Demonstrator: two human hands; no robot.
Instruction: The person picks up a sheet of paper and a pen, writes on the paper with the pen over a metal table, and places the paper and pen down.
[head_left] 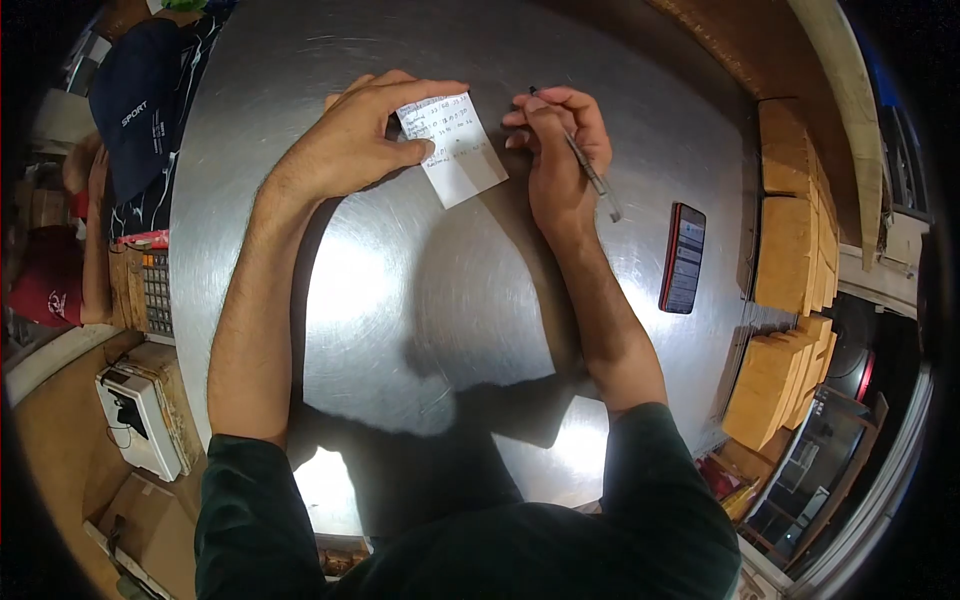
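Observation:
A small white sheet of paper [468, 178] with several lines of handwriting is in my left hand [370, 130]. My thumb lies on its written face and the fingers stretch along its top edge. My right hand [565, 140] is closed around a pen [592, 175], a little to the right of the paper. The pen's clear barrel points down and to the right, and its dark tip shows near my fingertips, apart from the paper. Both hands are over the far part of a shiny metal table [480, 300].
A phone in a red case [684, 258] lies on the table at right, its screen lit. Stacked yellowish blocks [785, 250] line the right edge. At left are a dark cap marked SPORT [135, 110], a calculator [158, 290], a white device [140, 420] and another person's arm [97, 240].

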